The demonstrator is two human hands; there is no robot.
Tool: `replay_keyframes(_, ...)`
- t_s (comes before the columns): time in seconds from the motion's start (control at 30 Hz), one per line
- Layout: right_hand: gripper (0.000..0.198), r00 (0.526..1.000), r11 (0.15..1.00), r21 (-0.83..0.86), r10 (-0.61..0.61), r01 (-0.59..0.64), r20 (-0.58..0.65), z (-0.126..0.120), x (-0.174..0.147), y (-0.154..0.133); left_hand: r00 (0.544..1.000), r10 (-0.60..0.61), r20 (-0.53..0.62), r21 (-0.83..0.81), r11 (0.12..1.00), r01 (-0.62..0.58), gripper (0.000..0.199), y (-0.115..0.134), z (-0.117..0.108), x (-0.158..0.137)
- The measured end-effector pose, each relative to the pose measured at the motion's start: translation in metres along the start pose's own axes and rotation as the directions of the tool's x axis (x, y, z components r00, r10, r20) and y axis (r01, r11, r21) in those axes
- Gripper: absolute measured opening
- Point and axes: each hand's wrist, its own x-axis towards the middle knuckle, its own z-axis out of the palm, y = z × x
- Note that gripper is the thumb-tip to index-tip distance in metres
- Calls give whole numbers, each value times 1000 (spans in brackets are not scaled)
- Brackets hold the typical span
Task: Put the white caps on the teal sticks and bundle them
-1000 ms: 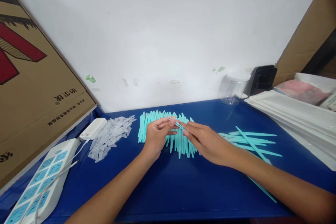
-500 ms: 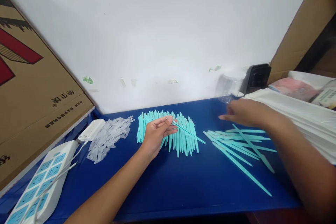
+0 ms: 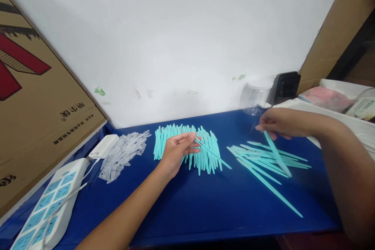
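My left hand (image 3: 180,149) is closed in a pinch on the upper end of a thin teal tapered stick (image 3: 215,153), whose free end points down to the right. Behind and below that hand lies a wide row of teal sticks (image 3: 205,160), side by side. On the right, my right hand (image 3: 277,122) pinches the top of another flat teal stick (image 3: 277,154). This one slants down over a loose, crossed pile of similar sticks (image 3: 258,168). Its lower end is over the pile; whether it touches cannot be told.
A heap of small translucent pieces (image 3: 123,154) lies at the left, beside a white charger (image 3: 104,146) and a power strip (image 3: 55,199) with cables. A clear jar (image 3: 256,97) and a black object (image 3: 285,88) stand by the wall. A cardboard box (image 3: 43,97) borders the left.
My right hand has closed on a teal stick from the right pile and lifted its upper end, and the pile has shifted. My left hand still holds its stick, nearly unmoved.
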Motion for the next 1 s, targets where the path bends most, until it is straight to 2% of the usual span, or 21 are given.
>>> replay_keyframes(0.07,47,985,990,111,-72,90,-157,-7,-9,-8,1000,-6,10,-6,1000,6,38,0,0,0)
replay_keyframes(0.13,42,928,930,284,-129,235,-348,-10,-15,-23,1000,-2,28,-19,1000,2,38,-1,0,0)
replay_keyframes(0.2,39,820,808,430,-110,403,-562,-6,-18,-43,999,4,35,-34,999,-3,37,0,0,0)
replay_keyframes(0.27,35,662,666,459,-70,588,-746,4,-18,-65,999,8,39,-47,999,-6,35,1,0,0)
replay_keyframes(0.3,34,643,624,467,-76,626,-762,11,-17,-74,999,11,42,-54,998,-9,35,1,0,0)
replay_keyframes(0.37,32,659,584,493,-99,645,-745,27,-13,-90,999,18,40,-73,997,-15,34,2,-2,0)
replay_keyframes(0.43,30,709,558,537,-136,632,-692,42,-10,-101,1000,18,15,-107,994,-16,34,4,-4,1)
replay_keyframes(0.53,30,764,579,555,-200,597,-613,58,-8,-110,999,21,-39,-168,985,-27,34,6,-8,4)
replay_keyframes(0.63,33,800,593,570,-238,569,-551,65,-9,-115,997,34,-69,-205,978,-47,32,8,-12,8)
replay_keyframes(0.83,27,799,660,494,-289,565,-528,71,-8,-119,988,38,-149,-250,965,-75,35,10,-18,13)
replay_keyframes(1.0,22,793,662,472,-332,582,-511,76,-6,-118,980,80,-183,-225,967,-121,41,13,-22,14)
